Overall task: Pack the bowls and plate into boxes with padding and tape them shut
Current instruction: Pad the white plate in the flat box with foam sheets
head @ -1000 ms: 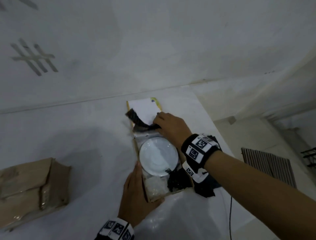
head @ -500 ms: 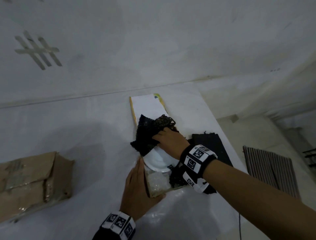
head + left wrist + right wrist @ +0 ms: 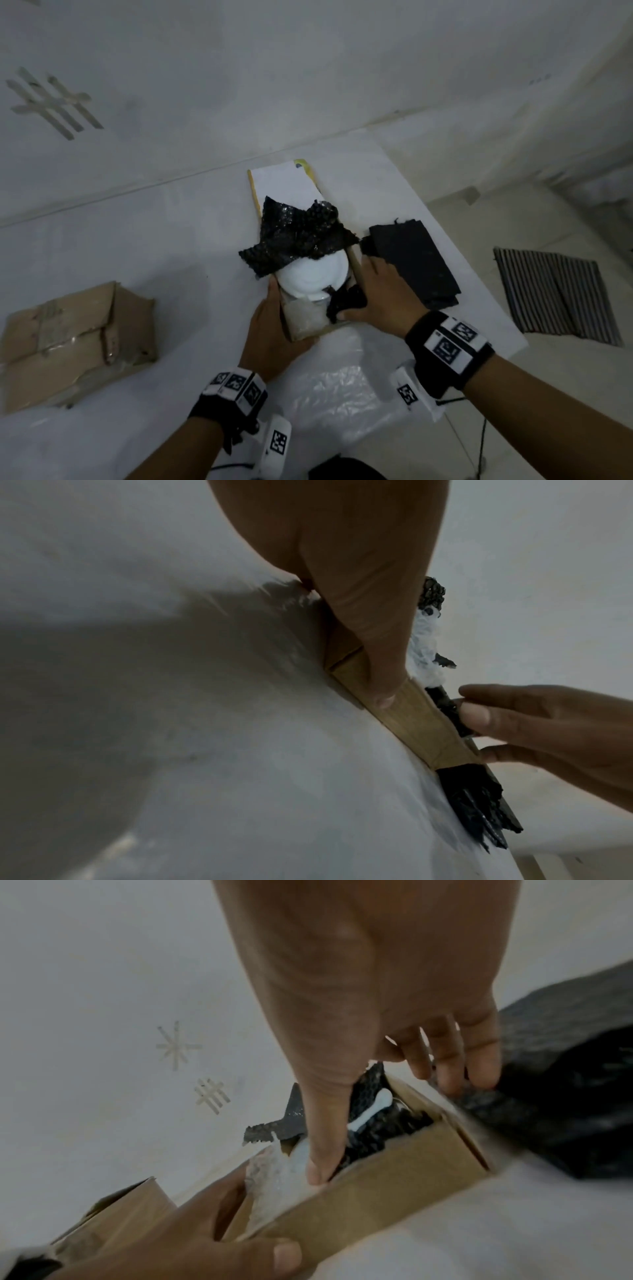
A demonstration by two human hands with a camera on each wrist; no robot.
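A small open cardboard box [image 3: 308, 334] sits mid-table with its white lid flap [image 3: 284, 181] folded away from me. Inside lies a white plate [image 3: 310, 277], its far half under a sheet of black bubble wrap [image 3: 294, 236], with white padding [image 3: 305, 318] at the near end. My left hand [image 3: 270, 329] grips the box's near left corner, thumb on the near wall [image 3: 411, 715]. My right hand [image 3: 380, 294] clasps the right wall. Its thumb is inside on the black padding [image 3: 363, 1139], and its fingers are outside.
A stack of black foam sheets [image 3: 414, 260] lies just right of the box. A taped cardboard box [image 3: 75, 342] stands at the left. A crumpled clear plastic bag [image 3: 342, 387] lies near me. The table edge runs along the right, with a striped floor mat [image 3: 555, 294] beyond.
My right hand drew the black bubble wrap over the plate's far half, let go of it and came back to the box's right wall. The left hand stayed on the box.
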